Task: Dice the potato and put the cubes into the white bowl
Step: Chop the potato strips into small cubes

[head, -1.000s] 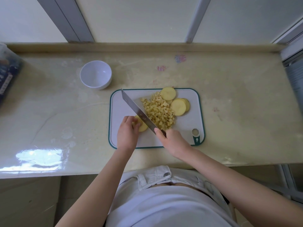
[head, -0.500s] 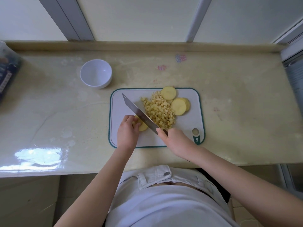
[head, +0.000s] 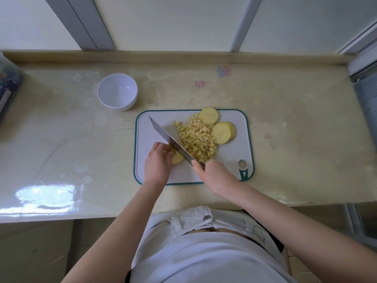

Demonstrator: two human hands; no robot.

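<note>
A white cutting board [head: 230, 152] with a green rim lies in the middle of the counter. My left hand [head: 158, 162] holds down a potato slice [head: 177, 158] with curled fingers. My right hand [head: 214, 176] grips the handle of a knife [head: 169, 140], whose blade lies diagonally against the slice, tip toward the far left. A heap of potato cubes [head: 196, 139] sits right of the blade. Round potato slices [head: 221, 132] lie at the board's far right. The white bowl [head: 117, 91] stands empty to the far left of the board.
The counter [head: 295, 129] is pale and glossy, with a raised ledge along the back. A dark container [head: 8, 92] sits at the far left edge. My body stands close to the counter's front edge.
The knife has shifted slightly along the slice while both hands stay on the board. The cubes, the slices and the bowl have not moved.
</note>
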